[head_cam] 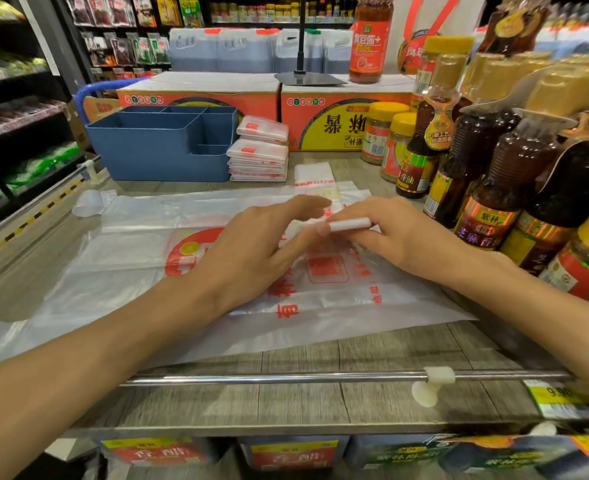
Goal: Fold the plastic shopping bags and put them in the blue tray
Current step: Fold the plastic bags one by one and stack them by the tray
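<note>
A translucent plastic shopping bag (120, 268) with red print lies flat across the wooden shelf top. My left hand (251, 247) rests on its middle with fingers stretched forward. My right hand (386, 233) pinches a narrow folded white strip of bag (350, 224) at the bag's far right part, close to my left fingertips. The blue tray (158, 150) with several compartments stands at the back left. A stack of folded bags (260, 154) sits just right of the tray, outside it. Another partly folded bag (315, 178) lies beyond my hands.
Sauce bottles and jars (494, 161) crowd the right side, close to my right wrist. Orange cartons (296, 109) line the back, with a black stand (307, 77) on top. A metal rail (286, 378) runs along the shelf's front edge.
</note>
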